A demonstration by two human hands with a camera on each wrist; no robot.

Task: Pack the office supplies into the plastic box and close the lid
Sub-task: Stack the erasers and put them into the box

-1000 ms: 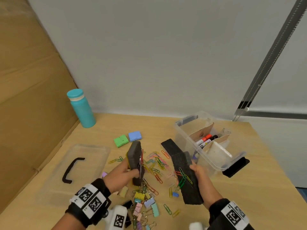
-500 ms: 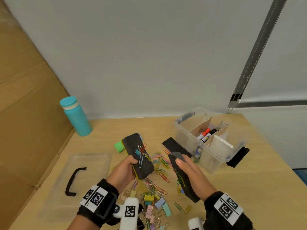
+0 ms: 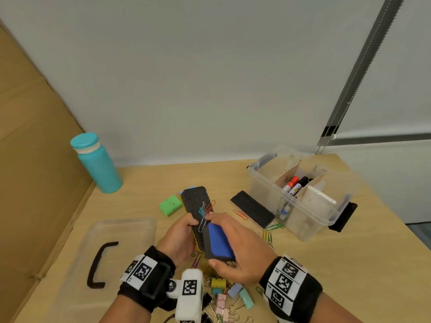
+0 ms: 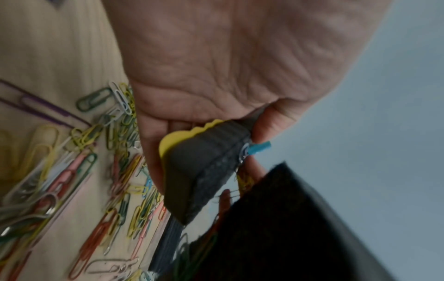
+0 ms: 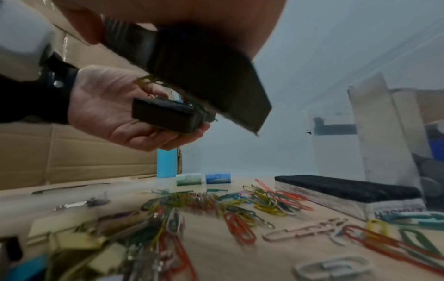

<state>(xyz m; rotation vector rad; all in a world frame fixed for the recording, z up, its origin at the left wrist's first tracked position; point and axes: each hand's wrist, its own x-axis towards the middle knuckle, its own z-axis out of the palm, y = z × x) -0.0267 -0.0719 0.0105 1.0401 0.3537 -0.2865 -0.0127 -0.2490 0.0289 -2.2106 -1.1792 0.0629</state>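
Observation:
My left hand (image 3: pixel 180 236) grips a yellow-backed black eraser (image 3: pixel 196 202) above the table, felt side up, with paper clips (image 3: pixel 205 212) stuck to the felt. My right hand (image 3: pixel 235 248) grips a blue-backed eraser (image 3: pixel 219 241) and holds it against the first one. The wrist views show both erasers (image 4: pixel 204 167) (image 5: pixel 204 76) held close together. A third black eraser (image 3: pixel 251 209) lies on the table beside the clear plastic box (image 3: pixel 310 213), which holds markers (image 3: pixel 293 184) between cardboard dividers. The clear lid (image 3: pixel 116 250) with a black handle lies at the left.
Loose paper clips (image 5: pixel 264 201) and binder clips (image 3: pixel 231 292) are scattered on the table under my hands. A green (image 3: pixel 170 205) and a blue staple box (image 5: pixel 218 178) lie further back. A teal bottle (image 3: pixel 96 163) stands at the back left by a cardboard wall.
My hands have come together: the right hand turned its eraser blue side up and brought it against the left hand's eraser. The head view shifted closer.

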